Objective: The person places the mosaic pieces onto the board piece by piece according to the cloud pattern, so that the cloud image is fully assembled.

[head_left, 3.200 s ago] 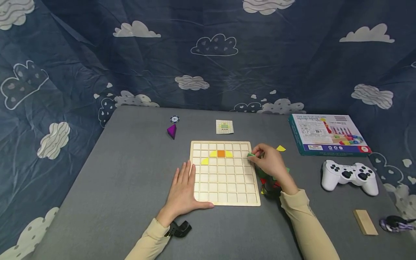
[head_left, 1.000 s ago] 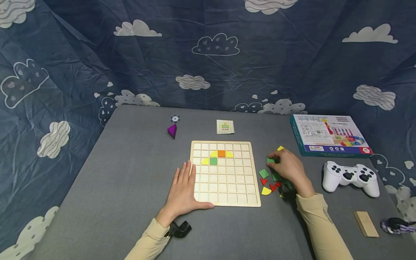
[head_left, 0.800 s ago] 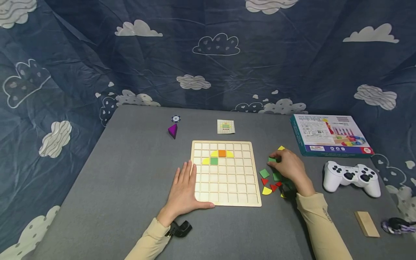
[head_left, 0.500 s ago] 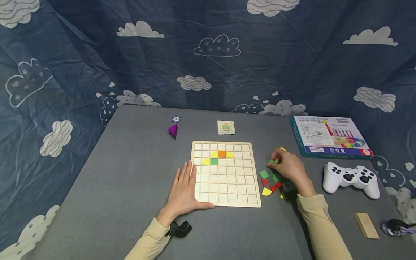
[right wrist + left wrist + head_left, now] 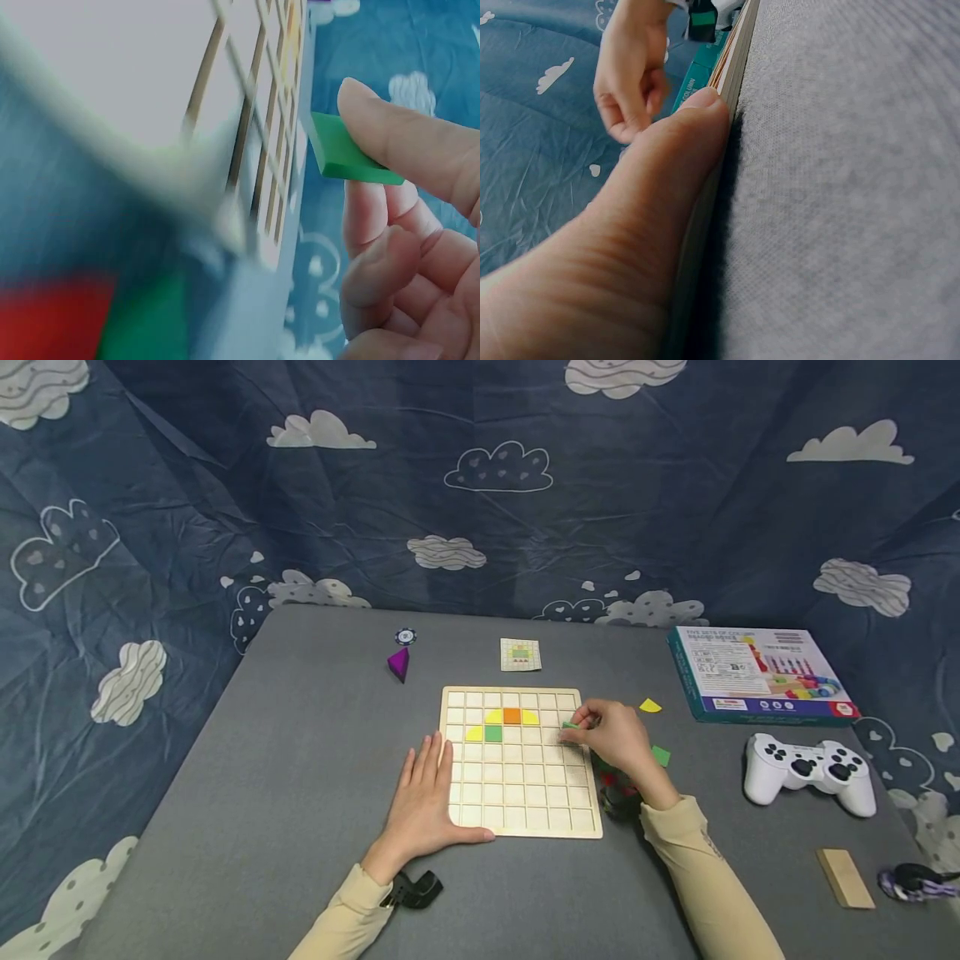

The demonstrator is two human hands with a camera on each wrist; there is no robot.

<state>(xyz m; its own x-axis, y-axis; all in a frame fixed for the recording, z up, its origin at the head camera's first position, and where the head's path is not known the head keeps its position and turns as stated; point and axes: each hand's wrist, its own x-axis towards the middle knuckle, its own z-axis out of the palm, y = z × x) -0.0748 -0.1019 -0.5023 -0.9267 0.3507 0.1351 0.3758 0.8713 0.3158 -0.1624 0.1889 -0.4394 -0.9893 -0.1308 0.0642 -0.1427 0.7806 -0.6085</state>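
Note:
A wooden grid board lies mid-table in the head view. Set in its cells are several yellow quarter-round pieces, an orange square and a green square. My left hand rests flat at the board's left edge, fingers straight, thumb along the near edge. Between thumb and fingers, my right hand pinches a green square tile over the board's right side. Red and green pieces blur below in the right wrist view; my right hand and wrist partly hide that pile in the head view.
A small pattern card lies behind the board, with a purple pyramid and a poker chip to its left. On the right are a boxed set, a white game controller and a wooden block.
A green square has been set in the board beside the yellow piece. My right hand went to the pile, took another green tile and moved left over the board; my left hand stayed put.

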